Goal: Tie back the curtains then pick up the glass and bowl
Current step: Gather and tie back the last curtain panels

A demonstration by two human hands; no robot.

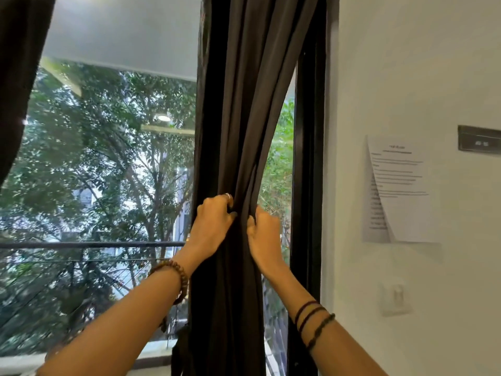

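Observation:
A dark grey curtain (244, 104) hangs gathered in folds at the right side of the window. My left hand (212, 223) grips the bunched cloth from the left, fingers curled round it, a ring on one finger. My right hand (264, 234) grips the same bunch from the right, at about the same height. Between the two hands the fabric is squeezed narrow. A second dark curtain (19, 63) hangs at the far left edge. No tie-back, glass or bowl is in view.
The window pane (108, 158) shows trees and a railing outside. The black window frame (309, 185) stands just right of the curtain. On the white wall (406, 63) to the right hang a paper notice (398, 191), a dark switch plate (478, 138) and a white hook (395, 297).

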